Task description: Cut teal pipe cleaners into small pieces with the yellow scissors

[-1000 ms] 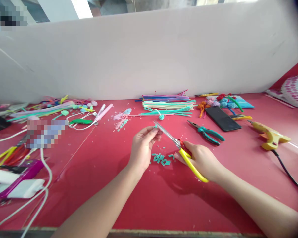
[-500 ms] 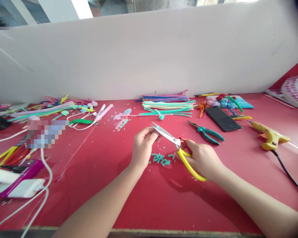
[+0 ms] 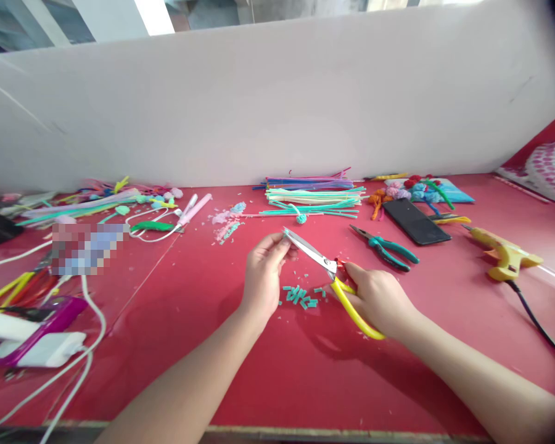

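Observation:
My left hand is closed in a pinch, with a tiny teal piece showing at its fingertips; it looks like a bit of pipe cleaner. The tips of a pair of scissors are right beside that piece. My right hand is wrapped round the scissors' yellow handles, and the blades point up and to the left, nearly closed. Below the blades, between my hands, lies a small heap of cut teal pieces with fine fluff scattered about.
Bundled pipe cleaners lie along the white partition. To the right are teal-handled pliers, a black phone and a yellow glue gun. White cables, a purple power strip and a pink tool occupy the left.
My left hand has shifted slightly left, and its fingertips now sit at the scissors' tips. The blades look more closed than before. My right hand has barely moved.

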`<act>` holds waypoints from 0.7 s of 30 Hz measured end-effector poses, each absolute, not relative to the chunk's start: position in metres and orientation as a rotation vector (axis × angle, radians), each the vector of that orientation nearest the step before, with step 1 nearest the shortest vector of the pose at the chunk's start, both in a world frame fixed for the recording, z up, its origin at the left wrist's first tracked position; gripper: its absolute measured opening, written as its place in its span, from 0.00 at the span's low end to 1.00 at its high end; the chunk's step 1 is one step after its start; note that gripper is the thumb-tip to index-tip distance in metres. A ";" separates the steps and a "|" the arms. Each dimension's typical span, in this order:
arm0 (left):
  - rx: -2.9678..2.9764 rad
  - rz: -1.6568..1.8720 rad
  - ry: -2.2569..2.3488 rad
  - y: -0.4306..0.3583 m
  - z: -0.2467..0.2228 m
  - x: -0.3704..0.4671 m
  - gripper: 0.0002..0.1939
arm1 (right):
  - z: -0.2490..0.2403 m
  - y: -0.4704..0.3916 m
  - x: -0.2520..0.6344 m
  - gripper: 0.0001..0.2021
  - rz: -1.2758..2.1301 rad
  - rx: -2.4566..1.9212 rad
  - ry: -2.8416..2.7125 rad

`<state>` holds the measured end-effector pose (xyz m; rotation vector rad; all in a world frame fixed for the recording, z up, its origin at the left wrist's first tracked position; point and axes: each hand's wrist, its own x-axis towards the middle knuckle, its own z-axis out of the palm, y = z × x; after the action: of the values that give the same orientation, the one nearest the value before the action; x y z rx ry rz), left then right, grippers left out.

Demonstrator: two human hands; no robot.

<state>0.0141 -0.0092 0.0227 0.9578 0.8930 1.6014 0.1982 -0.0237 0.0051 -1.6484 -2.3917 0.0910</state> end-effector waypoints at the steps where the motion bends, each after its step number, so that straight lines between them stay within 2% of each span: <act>1: 0.957 1.600 0.889 -0.009 0.023 0.014 0.06 | 0.005 -0.024 0.198 0.16 0.088 -1.646 -2.393; 21: 0.928 1.592 0.876 -0.008 0.023 0.013 0.06 | 0.002 -0.024 0.198 0.18 0.154 -1.669 -2.387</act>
<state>0.0132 -0.0082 0.0226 0.9280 0.8760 1.5918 0.1976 -0.0241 0.0020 -1.6695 -2.3874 0.1542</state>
